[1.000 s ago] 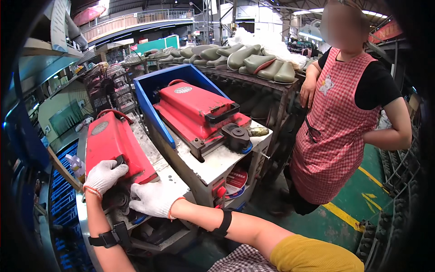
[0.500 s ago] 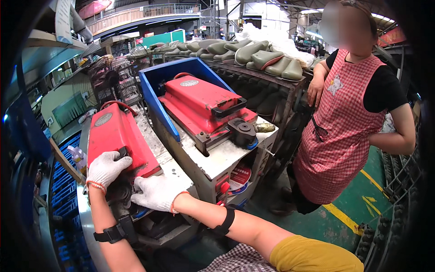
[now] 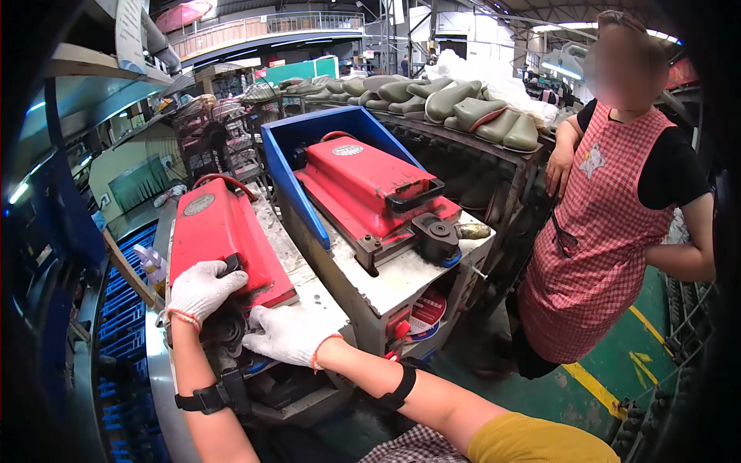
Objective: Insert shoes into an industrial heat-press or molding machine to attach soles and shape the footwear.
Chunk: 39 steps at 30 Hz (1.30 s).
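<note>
In a white knit glove with an orange cuff, my left hand (image 3: 203, 292) is closed round the black handle (image 3: 231, 265) at the near end of a red machine cover (image 3: 220, 231). My right hand (image 3: 289, 332), gloved alike, rests by the machine's front edge. Its fingers are curled at a dark rounded part (image 3: 225, 328) below the cover; what they hold, if anything, is hidden. To the right stands a second machine with a similar red cover (image 3: 370, 185) inside a blue guard (image 3: 297, 185). A dark clamp-like block (image 3: 437, 235) sits at its front.
Several olive-green rubber clogs (image 3: 455, 104) lie on a rack behind the machines. A person in a red checked apron (image 3: 590, 247) stands at the right. Blue slatted racking (image 3: 127, 339) is at the left, and the green floor (image 3: 594, 370) has yellow lines.
The whole view has shifted, so the machines and my hands appear farther right and slightly lower. Both hands keep their places on the machine.
</note>
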### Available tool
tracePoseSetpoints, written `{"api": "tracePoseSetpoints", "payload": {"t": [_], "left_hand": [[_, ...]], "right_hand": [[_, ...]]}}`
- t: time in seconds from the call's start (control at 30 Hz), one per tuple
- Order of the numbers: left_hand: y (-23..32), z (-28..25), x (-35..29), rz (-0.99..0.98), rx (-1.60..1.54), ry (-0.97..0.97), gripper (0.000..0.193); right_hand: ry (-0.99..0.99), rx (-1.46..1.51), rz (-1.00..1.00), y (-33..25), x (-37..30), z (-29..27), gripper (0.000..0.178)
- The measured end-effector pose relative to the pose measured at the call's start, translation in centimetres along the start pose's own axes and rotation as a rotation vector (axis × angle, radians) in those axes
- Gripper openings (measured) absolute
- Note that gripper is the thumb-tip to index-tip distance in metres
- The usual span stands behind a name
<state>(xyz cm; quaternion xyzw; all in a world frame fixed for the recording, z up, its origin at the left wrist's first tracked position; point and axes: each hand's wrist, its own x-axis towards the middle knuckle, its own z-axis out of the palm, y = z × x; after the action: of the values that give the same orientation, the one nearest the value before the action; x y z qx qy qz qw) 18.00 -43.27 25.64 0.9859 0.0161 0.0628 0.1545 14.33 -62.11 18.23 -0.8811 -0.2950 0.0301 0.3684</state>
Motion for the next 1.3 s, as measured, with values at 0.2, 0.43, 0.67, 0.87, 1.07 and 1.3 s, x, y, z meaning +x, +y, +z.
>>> {"api": "tracePoseSetpoints", "payload": {"t": [0.2, 0.43, 0.67, 0.87, 1.07, 1.3], "left_hand": [[-0.1, -0.2, -0.2, 0.023, -0.015, 0.038, 0.053], [-0.1, 0.2, 0.1, 0.011, -0.039, 0.028, 0.051], [-0.1, 0.0, -0.1, 0.011, -0.047, 0.028, 0.05], [-0.1, 0.0, 0.0, 0.017, -0.049, 0.021, 0.05], [-0.3, 0.2, 0.0, 0.027, -0.06, 0.032, 0.05], [-0.2, 0.2, 0.1, 0.028, -0.08, 0.031, 0.047]], "right_hand": [[0.002, -0.019, -0.017, -0.1, 0.4, 0.2, 0.047], [0.035, 0.036, -0.037, 0.6, 0.4, 0.4, 0.044], [0.03, -0.016, -0.025, 0.5, 0.4, 0.5, 0.046], [0.047, -0.009, -0.036, 0.7, 0.5, 0.6, 0.046], [0.046, 0.01, -0.046, 0.6, 0.4, 0.6, 0.046], [0.038, -0.01, -0.027, 0.7, 0.7, 0.8, 0.047]]}}
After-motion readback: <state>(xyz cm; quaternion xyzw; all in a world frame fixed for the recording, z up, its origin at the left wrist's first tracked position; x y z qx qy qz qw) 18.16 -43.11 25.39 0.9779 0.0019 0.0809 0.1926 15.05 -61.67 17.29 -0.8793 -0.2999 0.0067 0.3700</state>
